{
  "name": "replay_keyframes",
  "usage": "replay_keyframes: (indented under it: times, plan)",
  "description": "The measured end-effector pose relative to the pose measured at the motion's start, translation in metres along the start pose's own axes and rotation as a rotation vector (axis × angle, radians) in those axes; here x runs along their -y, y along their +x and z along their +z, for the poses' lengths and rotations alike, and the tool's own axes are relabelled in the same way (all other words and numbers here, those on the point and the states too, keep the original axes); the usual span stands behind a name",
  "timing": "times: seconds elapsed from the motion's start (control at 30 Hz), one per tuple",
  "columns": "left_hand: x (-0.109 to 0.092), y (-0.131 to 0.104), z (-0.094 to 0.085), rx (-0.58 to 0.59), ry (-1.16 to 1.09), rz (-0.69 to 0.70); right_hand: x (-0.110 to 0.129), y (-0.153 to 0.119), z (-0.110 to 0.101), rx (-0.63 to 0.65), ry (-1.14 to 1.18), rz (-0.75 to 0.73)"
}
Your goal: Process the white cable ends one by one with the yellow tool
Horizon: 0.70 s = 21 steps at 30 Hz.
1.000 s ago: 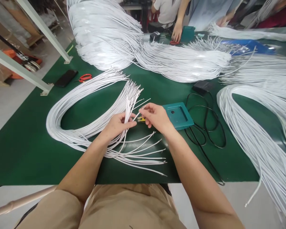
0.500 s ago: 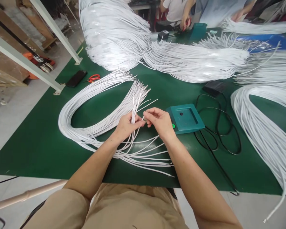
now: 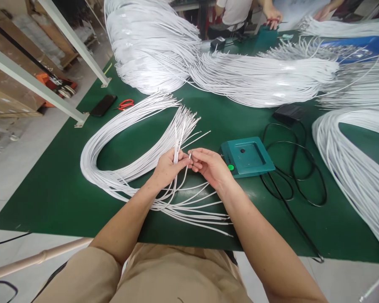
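Observation:
My left hand (image 3: 169,167) is closed around a few white cables (image 3: 177,141) that stand up between its thumb and fingers. My right hand (image 3: 212,165) pinches the end of one white cable, its fingertips touching those of my left hand. A looped bundle of white cables (image 3: 90,158) lies on the green table to the left, with its ends fanned out beyond my hands. More loose cable ends (image 3: 192,210) spread below my hands. Just right of my right hand sits a teal device (image 3: 246,156) with a shallow recess and a green button.
Large white cable bundles (image 3: 151,46) lie across the back, another (image 3: 360,160) at the right. A black cord (image 3: 318,176), black adapter (image 3: 289,113), phone (image 3: 103,105) and red-handled scissors (image 3: 125,104) rest on the green table (image 3: 50,185). Across it, a person's hand (image 3: 273,17) holds a red tool.
My right hand's fingertips have come closer to my left hand at the cable end. The view has shifted slightly. Across the table, the other person's hand has moved right, over a teal device.

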<state>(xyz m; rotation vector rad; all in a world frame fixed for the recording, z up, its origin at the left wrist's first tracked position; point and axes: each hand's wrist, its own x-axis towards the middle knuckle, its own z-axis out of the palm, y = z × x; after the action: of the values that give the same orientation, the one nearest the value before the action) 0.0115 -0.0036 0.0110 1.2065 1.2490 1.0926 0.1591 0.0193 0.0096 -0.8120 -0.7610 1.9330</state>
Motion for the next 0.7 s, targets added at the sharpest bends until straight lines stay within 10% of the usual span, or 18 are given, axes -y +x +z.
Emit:
replay_keyframes:
  times: [0.7]
  plan:
    - [-0.0010,-0.0002,-0.0034,0.122,0.003,-0.001,0.0037,-0.0018,-0.0033,0.034,-0.038,0.037]
